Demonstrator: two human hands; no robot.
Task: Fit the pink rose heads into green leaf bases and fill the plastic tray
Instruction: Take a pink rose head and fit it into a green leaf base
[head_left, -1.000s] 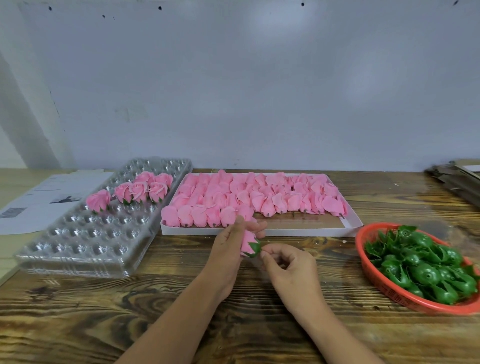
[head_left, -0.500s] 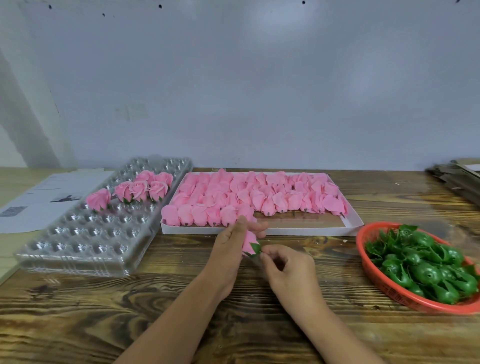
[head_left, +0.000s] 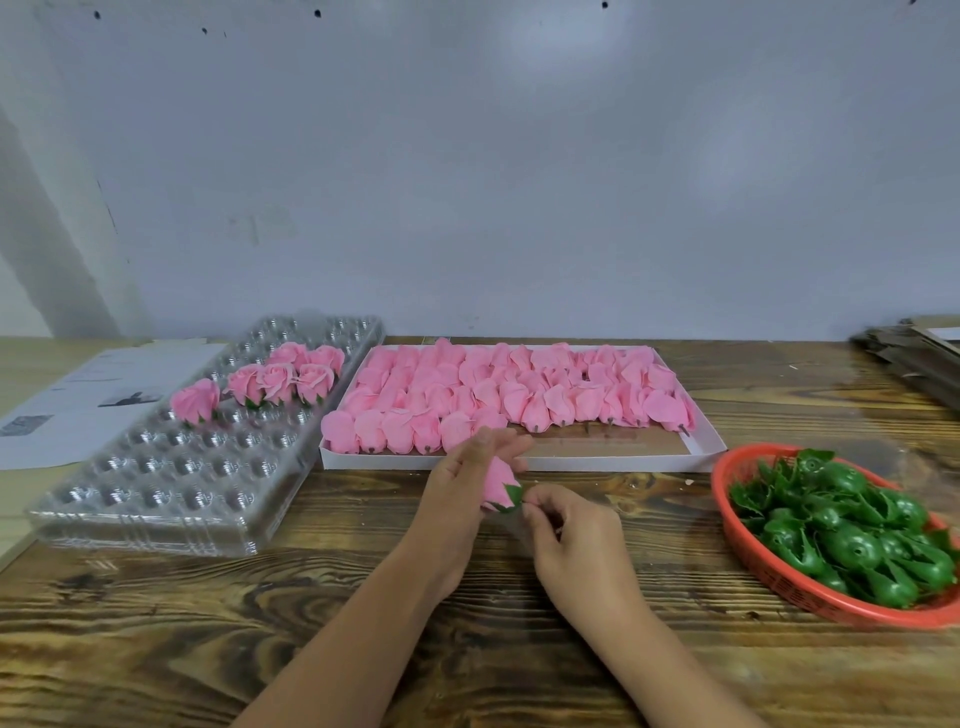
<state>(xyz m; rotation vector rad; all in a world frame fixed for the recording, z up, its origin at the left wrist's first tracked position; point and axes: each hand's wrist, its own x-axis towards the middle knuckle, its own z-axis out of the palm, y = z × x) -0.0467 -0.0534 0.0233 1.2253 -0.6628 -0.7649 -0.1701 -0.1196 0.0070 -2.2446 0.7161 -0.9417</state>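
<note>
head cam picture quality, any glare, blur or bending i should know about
Head view: soft, even light with a pale bright patch high on the wall; many small glints on the clear plastic tray hide its pocket detail; wide-angle bending curves the table's far edge and stretches the red basket; the left hand, right hand and held rose head look slightly soft.

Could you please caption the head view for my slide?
Both hands, left hand and right hand, fit a pink rose head into a green leaf base.
</note>
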